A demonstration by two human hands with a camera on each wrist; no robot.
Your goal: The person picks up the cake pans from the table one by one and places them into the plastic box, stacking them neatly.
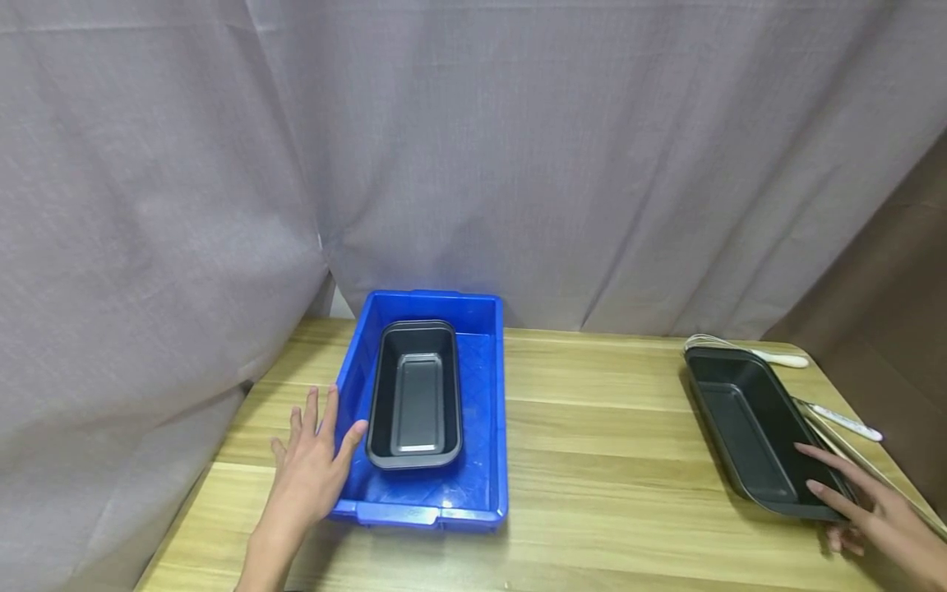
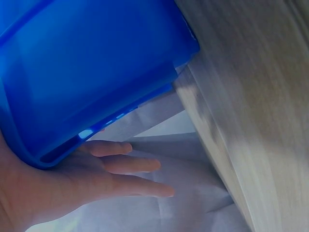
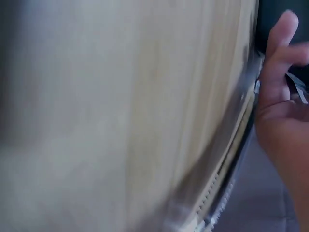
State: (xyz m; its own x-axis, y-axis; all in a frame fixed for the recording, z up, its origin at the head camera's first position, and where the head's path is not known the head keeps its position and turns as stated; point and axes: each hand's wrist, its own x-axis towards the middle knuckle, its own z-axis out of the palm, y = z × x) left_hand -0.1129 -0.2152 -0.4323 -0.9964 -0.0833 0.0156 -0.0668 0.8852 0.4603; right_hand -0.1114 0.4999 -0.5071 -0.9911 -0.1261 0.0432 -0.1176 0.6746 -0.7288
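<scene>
In the head view, my left hand (image 1: 307, 473) lies at the left rim of a blue plastic tub (image 1: 481, 411), its fingers straight and spread and the thumb over the inside. The left wrist view shows straight fingers (image 2: 133, 165) beside the tub's wall. Inside the tub stands a dark loaf pan (image 1: 419, 403). At the right, my right hand (image 1: 873, 510) holds a larger dark baking pan (image 1: 747, 427) by its near right corner. Two fingers reach over the inside, others curl below the rim. In the right wrist view, this pan is mostly cut off.
A whisk (image 1: 777, 358) with a white handle lies behind the baking pan. Another utensil with a pale patterned handle (image 1: 847, 421) lies to its right. Wooden tabletop (image 1: 592, 460) stretches between tub and pan. Grey curtain (image 1: 555, 164) hangs behind; a brown panel (image 1: 880, 288) borders the right.
</scene>
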